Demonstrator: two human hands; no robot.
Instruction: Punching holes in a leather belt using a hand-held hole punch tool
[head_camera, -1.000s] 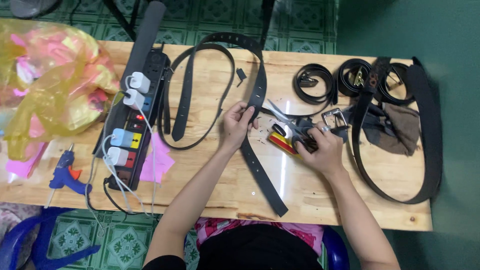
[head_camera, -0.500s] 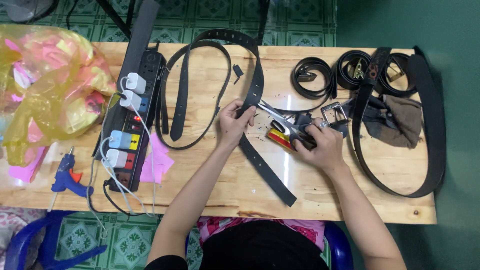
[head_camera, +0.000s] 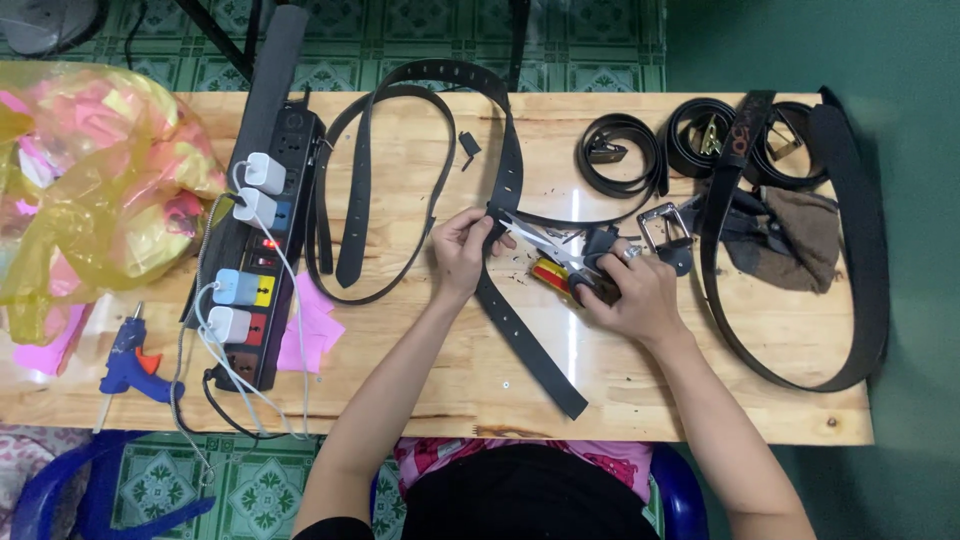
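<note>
A long black belt (head_camera: 520, 330) with punched holes lies across the wooden table (head_camera: 700, 390). My left hand (head_camera: 462, 250) pinches the belt near its bend. My right hand (head_camera: 630, 292) grips scissors (head_camera: 548, 243) by their dark handles; the metal blades point left and meet the belt edge beside my left fingers. A small red and yellow item (head_camera: 553, 277) lies under my right hand, partly hidden. A silver buckle (head_camera: 664, 226) sits just beyond my right hand.
A black power strip (head_camera: 262, 260) with several plugged chargers lies at the left, next to a blue glue gun (head_camera: 130, 362) and pink paper (head_camera: 312, 325). A yellow-pink plastic bag (head_camera: 90, 190) fills the far left. Coiled belts (head_camera: 622, 152) and brown cloth (head_camera: 800, 235) lie at right.
Both hands stay on the belt and scissors with only slight shifts; the view has drifted a little, so the table sits slightly higher in frame.
</note>
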